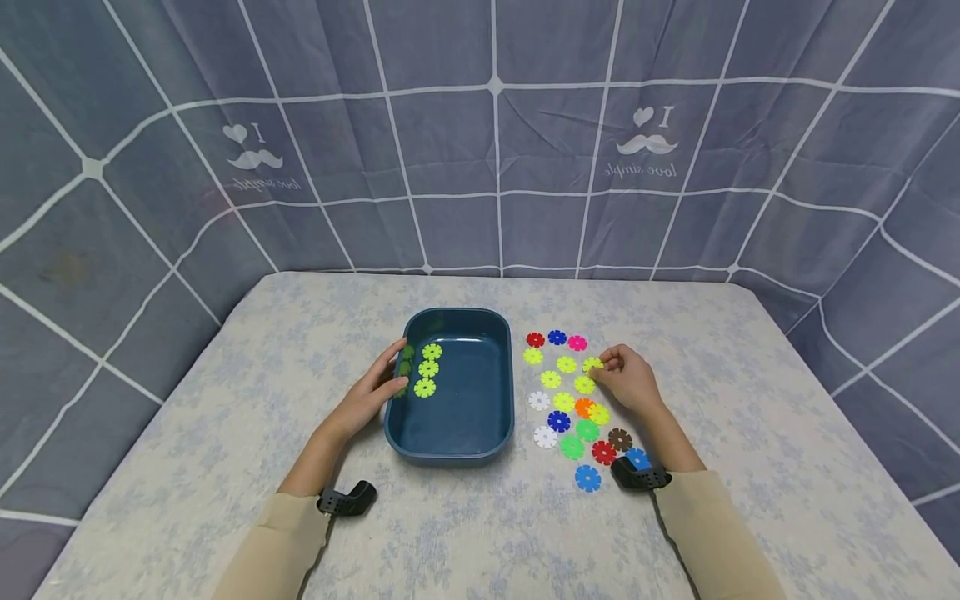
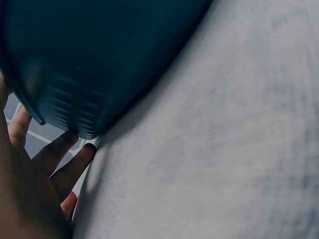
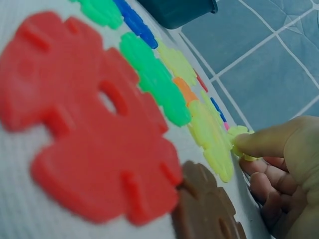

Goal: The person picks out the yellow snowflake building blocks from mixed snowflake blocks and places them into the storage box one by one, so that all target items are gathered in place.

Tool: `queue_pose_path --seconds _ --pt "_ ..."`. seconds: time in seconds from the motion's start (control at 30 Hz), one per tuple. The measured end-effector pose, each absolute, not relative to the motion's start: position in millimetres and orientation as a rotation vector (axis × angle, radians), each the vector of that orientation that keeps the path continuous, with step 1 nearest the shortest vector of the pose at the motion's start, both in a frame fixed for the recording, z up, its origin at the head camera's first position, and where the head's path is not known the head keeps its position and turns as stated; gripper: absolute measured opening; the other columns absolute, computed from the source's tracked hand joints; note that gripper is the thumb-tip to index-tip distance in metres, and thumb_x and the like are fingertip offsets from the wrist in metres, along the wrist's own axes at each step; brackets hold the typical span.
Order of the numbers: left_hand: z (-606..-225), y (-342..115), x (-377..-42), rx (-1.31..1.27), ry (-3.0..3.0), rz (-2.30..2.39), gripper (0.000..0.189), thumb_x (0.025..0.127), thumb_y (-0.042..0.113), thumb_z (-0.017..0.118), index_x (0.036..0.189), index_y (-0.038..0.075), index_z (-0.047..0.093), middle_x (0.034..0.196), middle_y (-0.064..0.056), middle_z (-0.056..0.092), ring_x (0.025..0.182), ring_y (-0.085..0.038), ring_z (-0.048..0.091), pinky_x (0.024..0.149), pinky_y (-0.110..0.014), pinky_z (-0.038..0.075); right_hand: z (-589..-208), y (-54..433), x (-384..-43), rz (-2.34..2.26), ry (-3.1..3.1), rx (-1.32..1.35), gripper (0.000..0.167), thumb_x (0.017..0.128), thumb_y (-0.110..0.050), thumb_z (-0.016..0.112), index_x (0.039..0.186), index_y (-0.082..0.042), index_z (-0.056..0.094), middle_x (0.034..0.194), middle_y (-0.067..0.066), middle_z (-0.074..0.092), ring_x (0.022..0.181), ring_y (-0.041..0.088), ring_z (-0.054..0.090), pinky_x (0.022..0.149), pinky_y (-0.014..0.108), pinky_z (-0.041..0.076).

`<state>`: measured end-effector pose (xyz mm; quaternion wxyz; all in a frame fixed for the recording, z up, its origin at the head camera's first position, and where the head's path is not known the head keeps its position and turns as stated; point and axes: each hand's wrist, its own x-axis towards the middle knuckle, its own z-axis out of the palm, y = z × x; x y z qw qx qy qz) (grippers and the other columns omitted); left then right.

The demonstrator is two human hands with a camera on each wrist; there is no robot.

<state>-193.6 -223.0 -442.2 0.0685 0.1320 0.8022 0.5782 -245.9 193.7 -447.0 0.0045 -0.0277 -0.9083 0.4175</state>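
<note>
In the head view, a dark teal plastic bin [image 1: 480, 400] stands on the table with three yellow-green snowflake discs [image 1: 428, 368] in a column along its left side. My left hand [image 1: 367, 397] rests against the bin's left wall, fingers spread and fairly straight; the left wrist view has the fingertips [image 2: 70, 139] right at the bin's ribbed outer side. To the bin's right, my right hand [image 1: 632, 381] pinches a yellow snowflake disc [image 3: 240, 139] between thumb and forefinger, close over the table. Beside that hand lie other yellow discs [image 1: 584, 384].
Right of the bin, loose snowflake discs lie scattered: red [image 1: 603, 452], brown [image 1: 620, 439], green [image 1: 572, 447], white [image 1: 545, 437], dark blue [image 1: 558, 421], light blue [image 1: 588, 478], orange [image 1: 584, 407] and pink [image 1: 577, 342]. A grey-blue checked curtain [image 1: 450, 150] hangs behind the table [image 1: 450, 533].
</note>
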Motion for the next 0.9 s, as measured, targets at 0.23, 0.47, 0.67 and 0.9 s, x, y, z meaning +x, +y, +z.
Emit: queue_pose_path --seconds 0.23,0.47,0.67,0.9 --pt "-443.1 -223.2 -193.7 0.396 2.417 1.745 0.062 0.104 0.024 0.047 0.158 0.023 0.017 0.157 -0.025 0.018 0.143 -0.044 0.021 0.108 -0.064 0.025 -446.1 195.9 -246.4 1.408 -2.801 -0.078 0.023 0.093 -0.016 0.065 0.104 0.002 0.056 0.084 0.010 0.055 0.077 0.024 0.047 0.069 0.032 0.040" --pt "-443.3 -223.6 -194.6 0.399 2.429 1.732 0.061 0.104 0.022 0.046 0.158 0.024 0.017 0.158 -0.024 0.017 0.143 -0.044 0.020 0.107 -0.064 0.025 -445.7 199.8 -248.1 1.505 -2.759 -0.099 0.024 0.094 -0.016 0.065 0.106 0.002 0.056 0.082 0.008 0.056 0.073 0.021 0.047 0.063 0.026 0.042" --pt "-442.0 -223.0 -194.4 0.382 2.443 1.718 0.061 0.104 0.022 0.046 0.158 0.026 0.018 0.158 -0.023 0.017 0.143 -0.043 0.020 0.108 -0.064 0.025 -445.2 201.8 -250.8 1.620 -2.728 -0.159 0.025 0.094 -0.016 0.065 0.108 0.002 0.056 0.080 0.007 0.055 0.066 0.018 0.046 0.056 0.025 0.042" --pt "-440.3 -221.7 -193.8 0.365 2.455 1.716 0.061 0.103 0.022 0.048 0.158 0.025 0.019 0.157 -0.024 0.019 0.142 -0.044 0.023 0.108 -0.064 0.025 -436.6 201.5 -248.9 1.687 -2.724 -0.112 0.024 0.095 -0.016 0.064 0.109 0.002 0.056 0.076 0.004 0.055 0.063 0.017 0.046 0.054 0.025 0.041"
